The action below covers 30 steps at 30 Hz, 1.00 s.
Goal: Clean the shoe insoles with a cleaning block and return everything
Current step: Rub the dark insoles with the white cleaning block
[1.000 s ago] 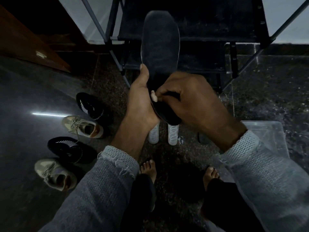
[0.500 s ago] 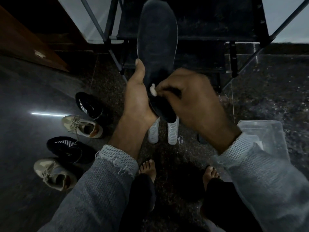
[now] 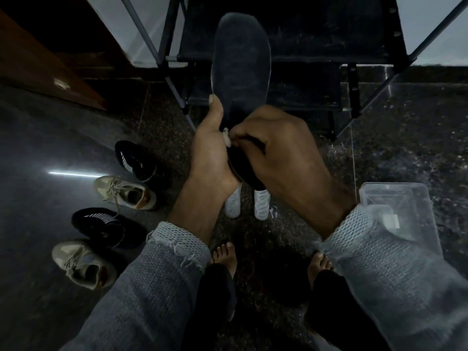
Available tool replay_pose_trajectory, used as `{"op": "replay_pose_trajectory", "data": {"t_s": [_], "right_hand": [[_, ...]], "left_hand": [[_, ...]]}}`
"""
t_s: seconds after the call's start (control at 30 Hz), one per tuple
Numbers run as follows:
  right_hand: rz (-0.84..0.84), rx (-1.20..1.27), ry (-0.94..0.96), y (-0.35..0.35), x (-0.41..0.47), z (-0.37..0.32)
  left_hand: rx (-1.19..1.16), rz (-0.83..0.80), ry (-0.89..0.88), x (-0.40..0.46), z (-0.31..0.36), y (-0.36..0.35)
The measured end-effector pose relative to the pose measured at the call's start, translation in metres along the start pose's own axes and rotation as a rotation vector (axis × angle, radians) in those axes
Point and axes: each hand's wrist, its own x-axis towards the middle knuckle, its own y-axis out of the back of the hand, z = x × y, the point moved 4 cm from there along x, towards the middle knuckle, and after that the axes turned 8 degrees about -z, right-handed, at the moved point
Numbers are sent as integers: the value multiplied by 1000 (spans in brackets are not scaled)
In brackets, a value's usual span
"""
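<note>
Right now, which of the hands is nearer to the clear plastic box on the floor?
The right hand. It works above the dark insole, with its sleeve overlapping the clear plastic box in this view. The left hand grips the insole further left, toward the shoes.

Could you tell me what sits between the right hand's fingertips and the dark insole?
In the head view, a small whitish cleaning block sits there, pinched by the right hand against the insole, which the left hand holds.

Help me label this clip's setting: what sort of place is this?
Probably a home entryway or shoe corner, indoors and dimly lit. A dark metal-framed rack stands against the wall, four shoes line the polished stone floor, and the person is barefoot.
</note>
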Motion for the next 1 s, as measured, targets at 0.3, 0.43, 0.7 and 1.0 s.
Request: {"op": "replay_pose_trajectory", "data": {"t_s": [0.3,0.43,0.7,1.0], "right_hand": [[182,-116,-118,21,3,19],[114,-77,-17,7,2,3],[230,-107,-166,28,7,27],[218,-133,-154,31,14,24]], "left_hand": [[26,-71,86,0,-11,-6],[18,-55,48,1,-9,-1],[36,-105,90,1,-17,-5],[81,-159,102,1,-19,-5]]}}
